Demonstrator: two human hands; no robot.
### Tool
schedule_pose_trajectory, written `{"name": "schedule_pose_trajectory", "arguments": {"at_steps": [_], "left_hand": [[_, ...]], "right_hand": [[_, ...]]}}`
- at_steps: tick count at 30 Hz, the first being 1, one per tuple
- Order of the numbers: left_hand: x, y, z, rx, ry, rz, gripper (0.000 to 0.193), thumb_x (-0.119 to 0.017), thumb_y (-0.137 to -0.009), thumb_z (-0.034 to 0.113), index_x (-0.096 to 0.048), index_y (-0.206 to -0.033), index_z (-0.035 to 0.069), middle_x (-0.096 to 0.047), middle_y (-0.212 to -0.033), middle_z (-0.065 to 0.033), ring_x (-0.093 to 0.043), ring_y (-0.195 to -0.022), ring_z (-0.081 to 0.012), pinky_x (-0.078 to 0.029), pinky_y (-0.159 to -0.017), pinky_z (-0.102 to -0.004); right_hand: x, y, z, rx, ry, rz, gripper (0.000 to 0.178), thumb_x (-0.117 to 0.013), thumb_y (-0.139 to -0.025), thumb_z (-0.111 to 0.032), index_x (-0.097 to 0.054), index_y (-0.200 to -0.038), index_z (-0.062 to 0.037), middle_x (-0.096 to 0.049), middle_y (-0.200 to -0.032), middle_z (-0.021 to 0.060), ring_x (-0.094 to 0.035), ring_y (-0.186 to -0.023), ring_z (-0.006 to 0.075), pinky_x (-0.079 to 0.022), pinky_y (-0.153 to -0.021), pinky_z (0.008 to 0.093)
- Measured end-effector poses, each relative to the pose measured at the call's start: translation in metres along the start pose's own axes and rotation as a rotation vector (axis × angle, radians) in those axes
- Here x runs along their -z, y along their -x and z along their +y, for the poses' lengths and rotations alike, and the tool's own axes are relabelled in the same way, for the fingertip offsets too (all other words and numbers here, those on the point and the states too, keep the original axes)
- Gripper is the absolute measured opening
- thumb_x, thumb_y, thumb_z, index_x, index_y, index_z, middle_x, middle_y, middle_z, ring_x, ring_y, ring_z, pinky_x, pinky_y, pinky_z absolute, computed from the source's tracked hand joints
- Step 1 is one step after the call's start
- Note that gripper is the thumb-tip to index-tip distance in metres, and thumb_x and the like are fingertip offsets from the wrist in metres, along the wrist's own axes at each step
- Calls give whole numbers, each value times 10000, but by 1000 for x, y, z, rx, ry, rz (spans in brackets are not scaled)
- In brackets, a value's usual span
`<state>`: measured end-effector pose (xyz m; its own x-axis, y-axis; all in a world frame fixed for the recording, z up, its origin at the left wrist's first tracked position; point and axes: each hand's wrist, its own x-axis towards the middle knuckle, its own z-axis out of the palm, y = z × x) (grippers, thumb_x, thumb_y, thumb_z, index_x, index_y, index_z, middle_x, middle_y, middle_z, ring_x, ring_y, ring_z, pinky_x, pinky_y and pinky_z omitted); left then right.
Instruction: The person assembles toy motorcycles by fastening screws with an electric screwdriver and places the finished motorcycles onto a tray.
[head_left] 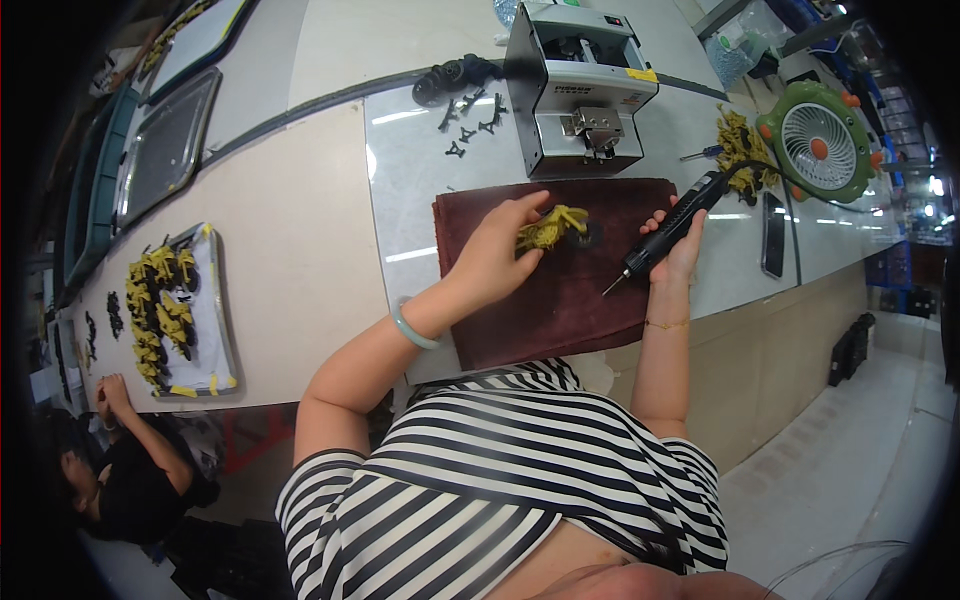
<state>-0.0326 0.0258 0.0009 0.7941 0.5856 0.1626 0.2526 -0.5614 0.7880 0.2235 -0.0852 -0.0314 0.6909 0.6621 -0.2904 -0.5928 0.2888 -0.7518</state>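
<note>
Black-and-white striped fabric top (500, 470) is filling 6 o'clock, nearest the lens (dial centred on the cloth). Next out, a maroon rectangular cloth (535, 315) is covering the work spot. Over it the left hand (495, 255) is pinching a spindly yellow plastic piece (550, 231) between thumb and fingers; a dark round part (586, 234) is showing just beside it, cannot tell whether joined. At 3 o'clock the right hand (685, 250) is wrapping round a black cylindrical powered screwdriver (673, 222), its bit aiming toward 8 and standing apart from the piece.

Progress (judged): this piece is probably awaiting a screw, or sitting between two; cannot tell which. At 9 o'clock a shallow white-lined tray (207, 330) is holding many yellow-and-black pieces (165, 315), likely finished; a loose heap of yellow parts (742, 150) at 2 is probably remaining.

Surroundings: a black cable (752, 166) is crossing by the heap, the likeliest snag. A black phone (772, 240) is lying at 3. Small black branching parts (490, 115) are lying at 11. A silver-grey boxy machine (590, 75) is blocking 12; a round green-and-orange fan (820, 146) is standing beyond the heap. Far off at 8, a co-worker's hands (113, 393) are resting near the table edge.
</note>
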Motion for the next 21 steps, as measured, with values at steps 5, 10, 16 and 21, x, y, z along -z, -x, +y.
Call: {"name": "schedule_pose_trajectory", "arguments": {"at_steps": [5,10,16,21], "left_hand": [[49,14,1,285,1475,15,462,-543,-831,57,-378,-1258,-8,-501,-1157,-140,-504,-1100,-255,-405,-957,-376],[62,40,8,118,1691,154,419,-488,-879,103,-354,-1248,-44,-487,-1195,-168,-414,-1215,-322,-318,-1025,-521],[76,78,22,131,1591,328,452,-488,-881,125,-328,-1280,-12,-477,-1195,-172,-426,-1196,-338,-322,-1009,-538],[141,187,17,359,863,110,463,-566,-821,66,-440,-1263,8,-551,-1142,-144,-539,-996,-199,-411,-880,-323]], "right_hand": [[0,2,6,-8,8,-66,472,-368,-908,-515,-451,-1133,-108,-511,-708,80,-504,-599,186,-449,-572,332],[3,2,5,8,28,-83,480,-370,-909,-511,-446,-1150,-103,-507,-715,83,-502,-612,186,-445,-587,333],[3,-3,12,-10,3,-116,478,-375,-915,-493,-449,-1163,-92,-495,-755,88,-483,-659,193,-444,-641,336],[18,-10,11,-4,24,-97,471,-394,-909,-481,-459,-1153,-83,-497,-786,93,-480,-684,190,-449,-664,340]]}}
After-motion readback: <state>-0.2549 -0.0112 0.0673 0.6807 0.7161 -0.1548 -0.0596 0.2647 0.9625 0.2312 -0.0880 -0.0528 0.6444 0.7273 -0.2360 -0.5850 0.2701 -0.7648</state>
